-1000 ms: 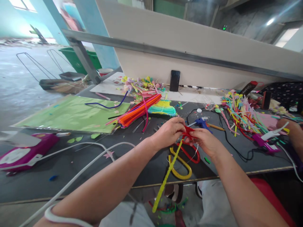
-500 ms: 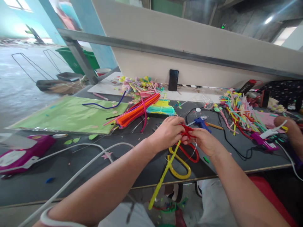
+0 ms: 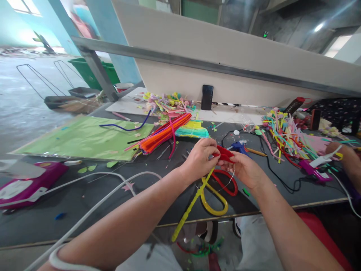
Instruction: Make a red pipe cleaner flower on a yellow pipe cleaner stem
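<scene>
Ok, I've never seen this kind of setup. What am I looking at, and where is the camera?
There is no machine here: these are a person's own bare hands. One camera, worn on the head, looks forward and down at them. The left hand and right hand hold a red piece between them, and a yellow stem slants down from the fingers. On the dark table lie what look like scissor handles, an orange-red bundle of stems and a green sheet. A phone stands upright behind. The arm at the right edge is another person's.
</scene>
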Demonstrator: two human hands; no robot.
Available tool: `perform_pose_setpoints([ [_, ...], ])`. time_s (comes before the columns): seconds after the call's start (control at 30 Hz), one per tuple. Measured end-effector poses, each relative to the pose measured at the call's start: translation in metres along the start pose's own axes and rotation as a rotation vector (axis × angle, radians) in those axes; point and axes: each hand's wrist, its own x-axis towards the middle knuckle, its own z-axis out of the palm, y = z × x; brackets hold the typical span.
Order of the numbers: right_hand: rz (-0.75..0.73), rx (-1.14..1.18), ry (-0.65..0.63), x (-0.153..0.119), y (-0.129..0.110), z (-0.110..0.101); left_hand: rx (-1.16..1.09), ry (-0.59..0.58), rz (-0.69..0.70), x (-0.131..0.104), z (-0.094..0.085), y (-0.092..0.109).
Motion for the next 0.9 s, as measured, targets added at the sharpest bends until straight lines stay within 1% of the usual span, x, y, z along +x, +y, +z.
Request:
perform_pose_setpoints([
  [0.13, -0.026, 0.005, 0.049, 0.000, 0.003, 0.004, -0.016, 0.035, -0.025, 0.000, 0.002, 0.001],
  [0.23, -0.038, 0.035, 0.098, 0.004, 0.008, 0.007, -0.003, -0.001, 0.004, 0.000, 0.000, 0.004],
  [0.37, -0.054, 0.029, 0.168, 0.009, 0.010, 0.004, 0.021, -0.059, 0.058, -0.001, -0.003, 0.006],
  [0.47, -0.054, 0.014, 0.205, 0.009, 0.009, 0.002, -0.026, -0.054, 0.070, -0.002, -0.003, 0.005],
  [0.53, -0.057, 0.004, 0.214, 0.009, 0.008, 0.002, -0.099, -0.024, 0.033, -0.001, -0.001, 0.005],
  [0.6, -0.062, -0.015, 0.232, 0.008, 0.008, 0.003, -0.187, 0.026, -0.073, -0.001, 0.001, 0.005],
  [0.67, -0.070, -0.038, 0.255, 0.007, 0.008, 0.004, -0.274, 0.079, -0.248, 0.000, 0.004, 0.004],
  [0.73, -0.081, -0.055, 0.270, 0.006, 0.008, 0.006, -0.360, 0.092, -0.445, 0.000, 0.007, 0.003],
  [0.8, -0.090, -0.061, 0.269, 0.006, 0.008, 0.007, -0.463, 0.038, -0.588, 0.000, 0.009, 0.001],
  [0.9, -0.081, -0.062, 0.248, 0.006, 0.010, 0.009, -0.634, -0.105, -0.709, -0.001, 0.008, 0.002],
])
